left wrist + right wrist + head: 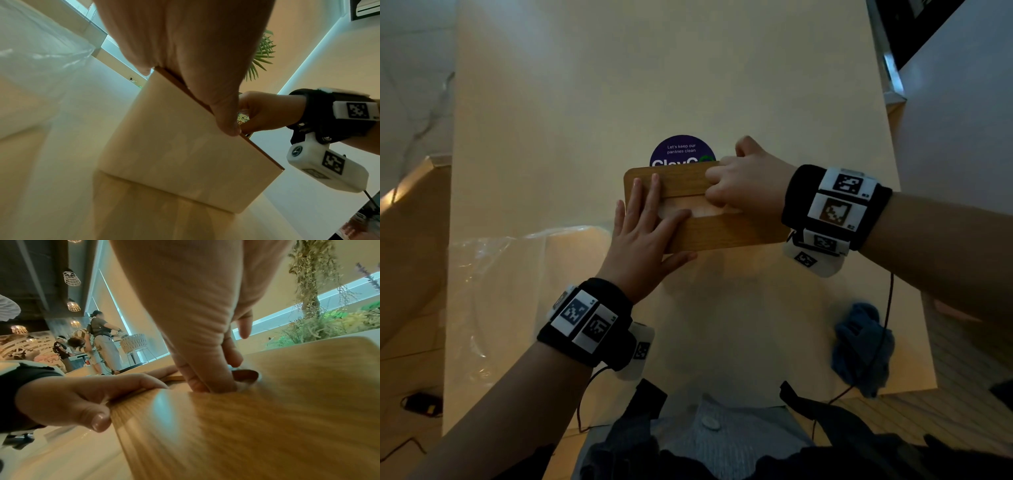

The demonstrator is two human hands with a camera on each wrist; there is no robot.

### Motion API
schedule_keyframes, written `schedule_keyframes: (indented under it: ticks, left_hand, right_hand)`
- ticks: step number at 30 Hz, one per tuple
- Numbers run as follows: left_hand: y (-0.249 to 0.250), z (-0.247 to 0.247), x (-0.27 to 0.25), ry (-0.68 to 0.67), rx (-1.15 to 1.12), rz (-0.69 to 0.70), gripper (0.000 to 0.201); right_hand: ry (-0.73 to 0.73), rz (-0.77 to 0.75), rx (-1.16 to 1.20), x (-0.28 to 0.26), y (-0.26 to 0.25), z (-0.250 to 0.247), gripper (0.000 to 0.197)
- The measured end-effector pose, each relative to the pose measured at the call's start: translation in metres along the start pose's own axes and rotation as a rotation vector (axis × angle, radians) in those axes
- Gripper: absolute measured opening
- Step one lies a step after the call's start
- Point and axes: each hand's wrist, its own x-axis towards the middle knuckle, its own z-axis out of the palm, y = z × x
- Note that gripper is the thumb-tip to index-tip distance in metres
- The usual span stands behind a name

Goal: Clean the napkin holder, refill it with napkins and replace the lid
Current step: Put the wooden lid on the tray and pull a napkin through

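The napkin holder stands mid-table, with a white body (185, 154) and a wooden lid (722, 236) on top. The lid has a long slot in which pale napkins (702, 209) show. My left hand (643, 233) lies flat on the lid's left end with straight fingers, its thumb along the front edge. My right hand (746, 178) grips the lid's far half. Its fingers (197, 379) curl down into the slot and its thumb hangs behind the far edge.
A clear plastic wrapper (493, 267) with a pale stack lies on the table (585, 120) to the left. A crumpled blue cloth (863, 346) sits near the front right edge. A round purple sticker (681, 150) lies just behind the holder. Several people stand far off.
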Motion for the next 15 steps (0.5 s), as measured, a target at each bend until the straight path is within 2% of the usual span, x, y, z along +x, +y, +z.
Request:
schedule_keyframes:
  ticks: [6,10,15]
  left_hand:
    - [0.000,0.000,0.000,-0.001,0.006,-0.003,0.071]
    - [-0.001,0.001,0.000,0.017,0.004,0.007,0.070]
    - [0.000,0.001,0.000,0.009,0.009,-0.003,0.071]
  right_hand:
    - [0.057,-0.050,0.024,-0.004,0.007,0.007,0.014]
    - [0.012,-0.094,0.048,-0.005,0.011,0.009,0.036]
    - [0.036,-0.074,-0.024,0.001,0.010,0.009,0.021]
